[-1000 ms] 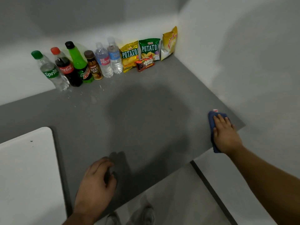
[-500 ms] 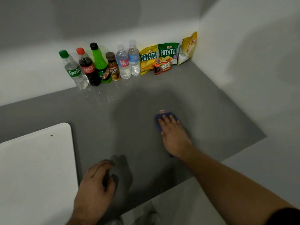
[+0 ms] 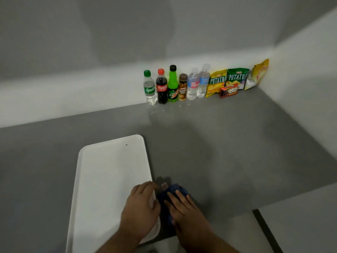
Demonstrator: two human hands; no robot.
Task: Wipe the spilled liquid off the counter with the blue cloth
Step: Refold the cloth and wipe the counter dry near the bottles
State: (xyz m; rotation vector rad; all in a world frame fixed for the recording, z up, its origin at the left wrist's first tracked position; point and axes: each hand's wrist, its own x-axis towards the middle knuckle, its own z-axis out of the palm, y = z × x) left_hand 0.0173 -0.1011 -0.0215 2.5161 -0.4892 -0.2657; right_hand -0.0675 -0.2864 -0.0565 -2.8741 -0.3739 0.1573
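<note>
The blue cloth [image 3: 174,191] lies bunched on the grey counter [image 3: 228,152] near its front edge, just right of the white tray. My right hand [image 3: 184,207] presses flat on top of the cloth and hides most of it. My left hand [image 3: 141,207] rests with fingers spread on the tray's right front corner, touching the cloth's left side. Small drops of spilled liquid [image 3: 164,111] glint on the counter in front of the bottles at the back.
A white tray [image 3: 109,179] lies on the counter at the front left. Along the back wall stand several drink bottles [image 3: 173,84], chip bags [image 3: 235,79] and a small red box [image 3: 228,92]. A side wall bounds the counter at right.
My right hand has slid the cloth leftward across the counter, from the right edge to beside the tray. My left hand now rests on the tray's corner. The view has shifted left.
</note>
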